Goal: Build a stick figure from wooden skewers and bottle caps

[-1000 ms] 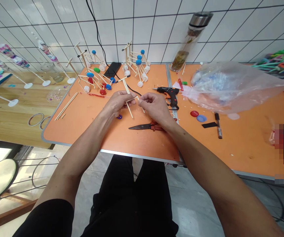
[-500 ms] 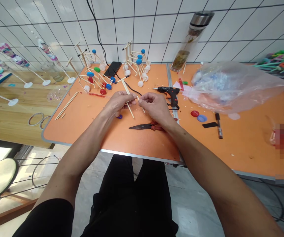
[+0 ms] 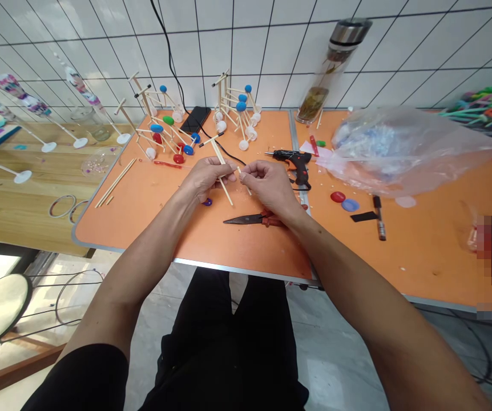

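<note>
My left hand point(image 3: 209, 177) is closed around a T-shaped frame of thin wooden sticks point(image 3: 226, 193); its crossbar has dark tips and points away from me. A short wooden stick point(image 3: 245, 181) is pinched between the thumb and fingers of my right hand point(image 3: 267, 181), a small gap from the left fingertips. Below the hands lie pliers point(image 3: 246, 220), their red handles partly under my right wrist. A purple cap point(image 3: 207, 202) sits beside my left hand. Just past my right hand rests a black glue gun point(image 3: 293, 162).
Stick models with coloured caps point(image 3: 156, 129) stand at the back, near a phone point(image 3: 196, 120). Loose sticks point(image 3: 115, 182) lie left. To the right are a plastic bag point(image 3: 400, 151), a marker point(image 3: 379, 218) and a tall bottle point(image 3: 331, 71). A black cable point(image 3: 169, 57) hangs down the wall.
Almost nothing differs. Both hands keep their grips in the same place, and the stick frame has shifted only very slightly.
</note>
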The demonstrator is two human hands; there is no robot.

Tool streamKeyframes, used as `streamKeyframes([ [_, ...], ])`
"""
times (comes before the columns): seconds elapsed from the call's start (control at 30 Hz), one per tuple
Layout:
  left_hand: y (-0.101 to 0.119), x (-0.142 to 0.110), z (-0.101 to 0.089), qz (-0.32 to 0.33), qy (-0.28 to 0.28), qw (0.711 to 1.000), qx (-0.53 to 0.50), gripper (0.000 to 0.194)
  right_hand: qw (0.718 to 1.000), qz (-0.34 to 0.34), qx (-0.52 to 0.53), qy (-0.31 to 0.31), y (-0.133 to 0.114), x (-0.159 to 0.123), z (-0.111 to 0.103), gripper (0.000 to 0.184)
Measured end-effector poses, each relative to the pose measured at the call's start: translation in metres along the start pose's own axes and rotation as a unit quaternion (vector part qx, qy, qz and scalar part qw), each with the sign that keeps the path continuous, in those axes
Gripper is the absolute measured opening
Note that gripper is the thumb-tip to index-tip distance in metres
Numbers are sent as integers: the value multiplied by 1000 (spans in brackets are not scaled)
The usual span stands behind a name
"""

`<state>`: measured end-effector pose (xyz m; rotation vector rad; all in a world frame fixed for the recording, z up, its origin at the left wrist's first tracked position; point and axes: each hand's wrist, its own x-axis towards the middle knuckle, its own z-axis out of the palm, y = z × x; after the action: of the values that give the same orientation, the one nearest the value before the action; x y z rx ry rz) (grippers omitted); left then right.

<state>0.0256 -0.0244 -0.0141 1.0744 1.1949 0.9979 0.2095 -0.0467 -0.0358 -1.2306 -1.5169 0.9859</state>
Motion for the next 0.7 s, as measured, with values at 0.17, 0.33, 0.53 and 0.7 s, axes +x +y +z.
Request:
streamKeyframes([
  [0.17, -1, 1, -1, 5, -4, 1000, 0, 17, 1000, 0, -4, 0, 0, 0, 0, 12],
  [0.33, -3, 2, -1, 6, -1, 1000, 3, 18, 1000, -1, -8, 0, 0, 0, 0, 12],
  [0.53, -3, 2, -1, 6, 1, 1000, 7, 17, 1000, -1, -4, 1, 0, 0, -1, 13],
  [0.7, -3, 1, 0, 9, 4, 1000, 7, 15, 1000, 0, -5, 0, 0, 0, 0, 13],
])
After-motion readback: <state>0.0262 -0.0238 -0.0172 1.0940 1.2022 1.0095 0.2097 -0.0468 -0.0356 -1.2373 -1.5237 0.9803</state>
